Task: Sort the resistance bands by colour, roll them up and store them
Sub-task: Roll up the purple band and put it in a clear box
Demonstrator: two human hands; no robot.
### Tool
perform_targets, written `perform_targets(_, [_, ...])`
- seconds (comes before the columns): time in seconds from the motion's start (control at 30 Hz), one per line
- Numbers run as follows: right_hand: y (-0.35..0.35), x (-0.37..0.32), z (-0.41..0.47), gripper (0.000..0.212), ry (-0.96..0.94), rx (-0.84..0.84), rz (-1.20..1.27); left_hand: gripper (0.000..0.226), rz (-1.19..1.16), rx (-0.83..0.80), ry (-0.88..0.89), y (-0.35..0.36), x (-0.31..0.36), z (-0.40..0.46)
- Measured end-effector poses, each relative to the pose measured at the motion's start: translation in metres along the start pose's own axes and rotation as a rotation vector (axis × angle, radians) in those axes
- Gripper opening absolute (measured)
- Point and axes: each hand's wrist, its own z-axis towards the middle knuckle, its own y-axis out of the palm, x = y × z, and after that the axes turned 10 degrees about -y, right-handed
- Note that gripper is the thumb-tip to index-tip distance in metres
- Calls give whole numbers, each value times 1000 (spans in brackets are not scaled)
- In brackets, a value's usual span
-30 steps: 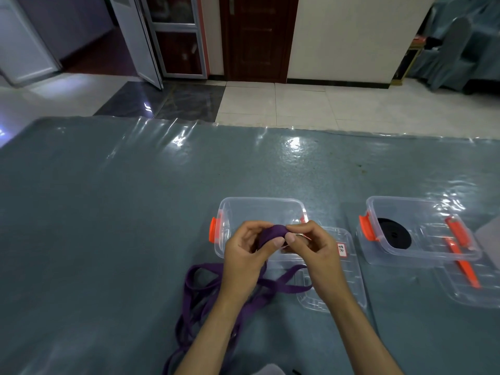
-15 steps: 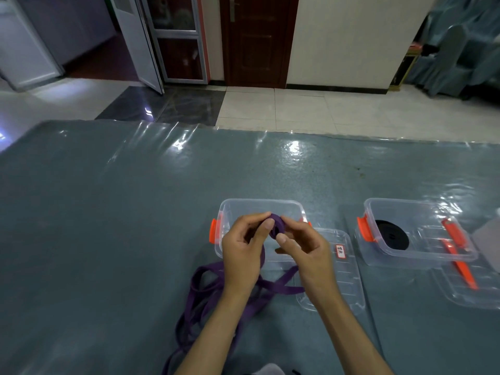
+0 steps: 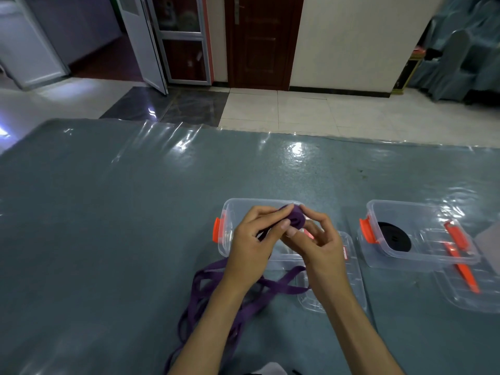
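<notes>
A purple resistance band (image 3: 296,217) is partly wound into a small roll that both hands hold above a clear box. My left hand (image 3: 253,243) grips the roll's left side with thumb and fingers. My right hand (image 3: 318,239) pinches its right side. The band's loose length (image 3: 216,290) trails in loops on the table below my left forearm. The clear box with an orange latch (image 3: 227,226) stands right behind my hands. To the right, a second clear box (image 3: 422,255) holds a rolled black band (image 3: 393,239).
A clear lid (image 3: 351,280) lies under my right wrist, beside the near box. Another lid with orange clips (image 3: 465,282) lies right of the second box. The blue-grey table has a shiny plastic cover (image 3: 135,212). Tiled floor and doors lie beyond the far edge.
My hands have turned the purple roll a little further and lifted it slightly toward the box. More of the band sits on the roll, and the loose loops have shifted a little.
</notes>
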Motion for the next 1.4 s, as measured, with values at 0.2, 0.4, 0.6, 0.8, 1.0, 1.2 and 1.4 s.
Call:
perform_targets(0.2, [-12, -11, 13, 35, -24, -124, -195, 31, 79, 19, 38, -6, 6, -7])
perform_targets(0.4, [-9, -21, 18, 39, -30, -126, -111, 15, -131, 105, -86, -3, 6, -9])
perform_targets(0.6, [-7, -18, 14, 36, -18, -115, -29, 34, -77, -79, -94, -13, 10, -2])
perform_targets(0.8, [-5, -18, 17, 33, -5, -172, -208, 35, 40, -50, -62, -20, 12, -3])
perform_targets(1.0, [6, -11, 6, 21, -168, -20, -188, 29, 60, -109, -72, -28, 19, 5])
perform_targets(1.2, [11, -14, 7, 25, -129, -79, -267, 33, 113, -108, -38, -31, 21, 1])
perform_targets(1.4, [17, -22, 4, 21, -247, -1, -251, 39, -88, -46, -192, -33, 27, 1])
